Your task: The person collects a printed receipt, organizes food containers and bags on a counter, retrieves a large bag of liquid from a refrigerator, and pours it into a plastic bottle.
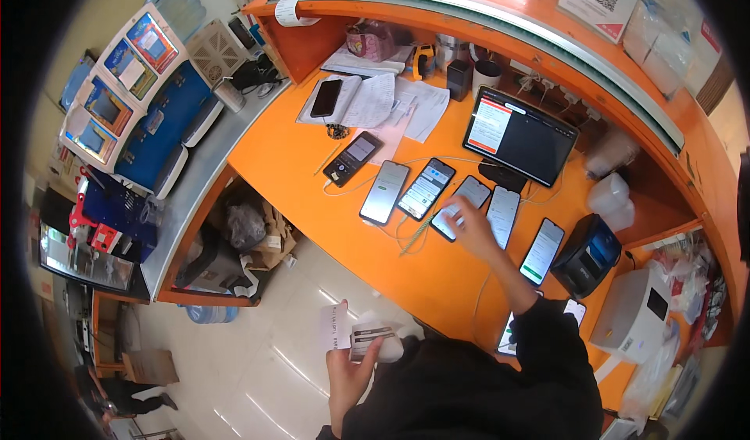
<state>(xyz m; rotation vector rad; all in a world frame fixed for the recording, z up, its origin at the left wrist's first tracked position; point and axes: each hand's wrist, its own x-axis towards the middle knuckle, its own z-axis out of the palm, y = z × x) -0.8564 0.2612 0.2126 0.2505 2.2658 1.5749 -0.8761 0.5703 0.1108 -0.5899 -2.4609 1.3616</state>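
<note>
My left hand (pixel 350 377), low and left of the orange desk (pixel 312 205), is closed on paper slips: a pale printed slip (pixel 334 328) and a whitish folded paper (pixel 394 349). Over the desk, my right hand (pixel 474 227) holds nothing I can see. Its fingers are bent and somewhat apart above a lit phone (pixel 442 224); whether a fingertip touches the screen I cannot tell. Beside that phone on the right lies another lit phone (pixel 503 213). To its left are a phone with a bluish screen (pixel 426 188) and a pale-screened phone (pixel 384 193).
A tablet (pixel 523 139) stands at the back, with papers (pixel 371 100) and a dark phone (pixel 326 98) farther left. Right of my arm are a lit phone (pixel 542 251), a black device (pixel 586 254) and a white printer (pixel 631 315). Cables cross the desk.
</note>
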